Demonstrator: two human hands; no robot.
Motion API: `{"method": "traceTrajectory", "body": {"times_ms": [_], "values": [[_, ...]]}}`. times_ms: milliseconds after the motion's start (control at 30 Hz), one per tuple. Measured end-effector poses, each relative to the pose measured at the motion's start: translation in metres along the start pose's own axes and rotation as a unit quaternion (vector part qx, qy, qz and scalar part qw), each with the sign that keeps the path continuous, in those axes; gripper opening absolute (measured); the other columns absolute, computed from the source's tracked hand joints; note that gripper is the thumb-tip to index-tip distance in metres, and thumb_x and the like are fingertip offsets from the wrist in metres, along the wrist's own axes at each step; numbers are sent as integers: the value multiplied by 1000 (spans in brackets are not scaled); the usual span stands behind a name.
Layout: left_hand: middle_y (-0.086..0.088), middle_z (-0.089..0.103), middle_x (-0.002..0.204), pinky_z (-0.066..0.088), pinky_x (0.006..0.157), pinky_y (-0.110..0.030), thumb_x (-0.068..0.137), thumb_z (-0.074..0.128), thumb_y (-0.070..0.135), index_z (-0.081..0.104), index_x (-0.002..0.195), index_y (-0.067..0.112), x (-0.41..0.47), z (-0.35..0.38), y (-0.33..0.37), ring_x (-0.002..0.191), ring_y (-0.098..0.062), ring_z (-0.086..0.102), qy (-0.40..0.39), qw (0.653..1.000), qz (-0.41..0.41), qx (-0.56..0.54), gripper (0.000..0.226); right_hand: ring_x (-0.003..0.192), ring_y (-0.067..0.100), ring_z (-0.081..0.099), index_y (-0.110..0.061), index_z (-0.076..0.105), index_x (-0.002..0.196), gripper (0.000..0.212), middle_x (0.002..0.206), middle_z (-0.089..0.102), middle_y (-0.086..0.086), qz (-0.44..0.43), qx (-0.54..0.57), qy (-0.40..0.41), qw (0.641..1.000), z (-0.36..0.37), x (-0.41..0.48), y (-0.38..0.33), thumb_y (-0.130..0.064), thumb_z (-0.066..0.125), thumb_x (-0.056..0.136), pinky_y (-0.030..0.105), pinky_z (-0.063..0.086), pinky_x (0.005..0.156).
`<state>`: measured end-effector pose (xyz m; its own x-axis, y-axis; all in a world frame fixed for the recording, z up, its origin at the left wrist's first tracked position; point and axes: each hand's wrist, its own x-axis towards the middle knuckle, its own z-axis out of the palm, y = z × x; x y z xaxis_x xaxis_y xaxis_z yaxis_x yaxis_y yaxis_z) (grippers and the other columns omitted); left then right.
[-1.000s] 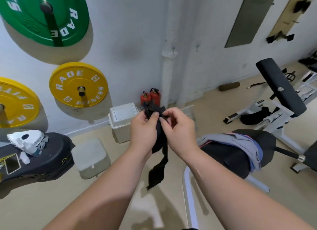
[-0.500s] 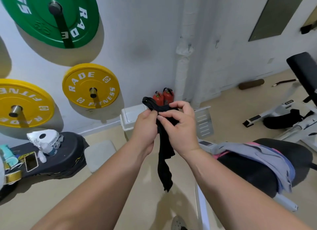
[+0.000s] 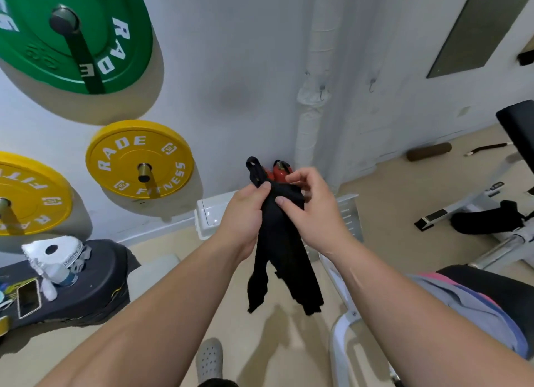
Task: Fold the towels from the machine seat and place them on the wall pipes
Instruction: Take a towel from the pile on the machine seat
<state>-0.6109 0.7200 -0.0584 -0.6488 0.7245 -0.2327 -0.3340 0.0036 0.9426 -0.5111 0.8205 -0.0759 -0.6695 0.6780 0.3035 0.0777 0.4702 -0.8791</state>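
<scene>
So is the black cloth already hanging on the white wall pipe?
No, the black cloth hangs in the air, gripped by the left hand and right hand, in front of the wall pipe.

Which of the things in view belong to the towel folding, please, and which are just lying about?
Belongs to the job:
black towel, held in left hand and right hand
grey towel on the machine seat
wall pipe

Just lying about:
weight plates
fire extinguishers
phone
white bin

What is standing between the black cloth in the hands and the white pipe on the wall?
Nothing visible blocks it. The black cloth hangs from both hands, and only red fire extinguishers stand low beside the white pipe.
</scene>
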Motion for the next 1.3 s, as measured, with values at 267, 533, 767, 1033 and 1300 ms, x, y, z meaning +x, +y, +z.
{"method": "traceTrajectory", "body": {"times_ms": [267, 533, 767, 1033, 1300], "values": [[-15, 75, 92, 60, 61, -30, 105, 49, 18, 66, 112, 4, 114, -34, 34, 76, -22, 73, -46, 996, -63, -50, 23, 88, 8, 55, -29, 63, 86, 19, 93, 53, -12, -10, -142, 91, 986, 34, 81, 18, -25, 81, 82, 22, 45, 80], [-13, 77, 99, 58, 90, -48, 104, 49, 39, 68, 108, 12, 210, -38, 66, 91, -28, 74, -133, 989, -29, 63, 34, 74, 2, 54, -25, 64, 81, 18, 78, 61, -13, 20, -187, 44, 981, 33, 166, 3, -16, 80, 84, 14, 42, 72], [-22, 72, 97, 62, 74, -46, 108, 42, 34, 62, 105, 12, 268, 13, 77, 76, -28, 73, -129, 991, 5, 36, 31, 66, 4, 57, -16, 73, 86, 10, 74, 65, -1, 104, -43, -26, 993, -20, 236, 29, -9, 80, 84, 16, 48, 69], [-16, 74, 97, 60, 63, -30, 109, 37, 30, 63, 109, 5, 329, 101, 79, 82, -23, 75, -136, 979, -90, -122, 35, 82, 13, 61, -34, 60, 74, 26, 89, 60, -10, 74, -77, 64, 992, -75, 312, 103, -19, 79, 84, 24, 50, 80], [-23, 69, 101, 49, 76, -37, 102, 48, 25, 66, 110, 9, 389, 145, 71, 88, -31, 62, -79, 996, -35, -6, 25, 70, 17, 56, -29, 69, 72, 21, 71, 63, -1, 87, 35, -9, 996, -124, 366, 150, -17, 85, 78, 36, 49, 71]]}}
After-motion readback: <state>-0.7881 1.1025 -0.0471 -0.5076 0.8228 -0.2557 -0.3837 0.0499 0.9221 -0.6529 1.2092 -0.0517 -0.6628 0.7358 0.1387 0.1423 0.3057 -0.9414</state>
